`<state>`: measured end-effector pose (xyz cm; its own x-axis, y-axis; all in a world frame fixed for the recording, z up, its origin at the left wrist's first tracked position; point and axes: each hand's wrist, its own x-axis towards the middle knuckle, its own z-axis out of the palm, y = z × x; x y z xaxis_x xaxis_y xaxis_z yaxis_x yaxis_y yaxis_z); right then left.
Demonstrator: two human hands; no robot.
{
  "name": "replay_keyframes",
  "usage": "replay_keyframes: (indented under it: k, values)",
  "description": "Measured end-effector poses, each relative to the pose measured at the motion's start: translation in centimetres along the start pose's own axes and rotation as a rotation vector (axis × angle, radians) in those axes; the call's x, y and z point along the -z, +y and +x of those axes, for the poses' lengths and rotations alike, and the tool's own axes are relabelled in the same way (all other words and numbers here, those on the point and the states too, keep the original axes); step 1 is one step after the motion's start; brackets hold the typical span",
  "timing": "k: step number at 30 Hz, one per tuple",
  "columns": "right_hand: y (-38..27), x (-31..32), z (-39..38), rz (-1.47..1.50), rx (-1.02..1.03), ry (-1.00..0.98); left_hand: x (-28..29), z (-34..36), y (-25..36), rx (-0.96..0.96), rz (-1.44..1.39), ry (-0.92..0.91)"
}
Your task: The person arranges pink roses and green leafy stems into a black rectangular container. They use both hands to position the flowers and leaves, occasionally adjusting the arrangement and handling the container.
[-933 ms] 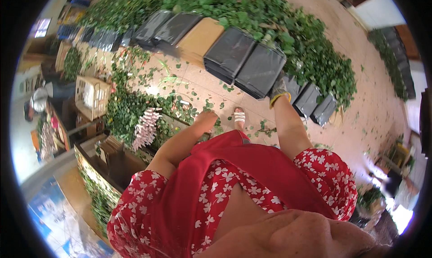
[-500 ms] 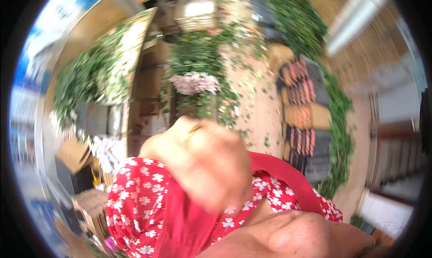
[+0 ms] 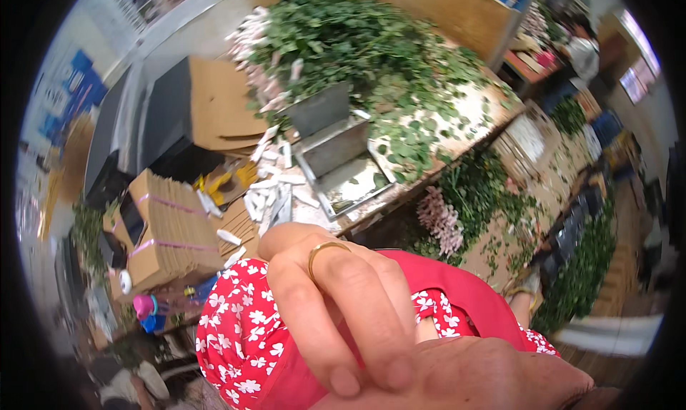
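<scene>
leaf-strewn worktable under green stems, cardboard stacks beside; empty left hand, fingers loosely extended

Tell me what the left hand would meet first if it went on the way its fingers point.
The person's own body: the left hand points toward the lower edge, and its fingertips seem to lie against bare skin beside the red flowered dress. Depth is unclear, so contact is only likely.

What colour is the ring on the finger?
Gold. The ring shows best in the head view, on the left hand, close to the camera.
</scene>
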<state>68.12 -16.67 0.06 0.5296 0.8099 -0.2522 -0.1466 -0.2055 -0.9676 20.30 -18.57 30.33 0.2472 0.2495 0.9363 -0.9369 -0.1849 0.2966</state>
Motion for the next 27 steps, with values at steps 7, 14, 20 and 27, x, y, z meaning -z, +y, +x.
replay_keyframes:
  k: [7,14,20,27]
  values:
    - [-1.1,-15.6,15.8,0.01,-0.08,-0.345,4.1,-2.4,4.4,0.058,0.15,0.032]
    - [-3.1,-26.8,23.0,-0.048,-0.166,-0.618,8.1,-22.1,4.7,1.251,1.862,0.819]
    - [-9.9,-38.4,24.4,-0.122,0.148,-0.841,12.7,-37.0,10.8,1.601,2.312,1.719]
    - [-12.2,-52.1,8.9,-0.25,0.439,-1.02,18.9,-43.5,17.2,1.95,2.015,1.596]
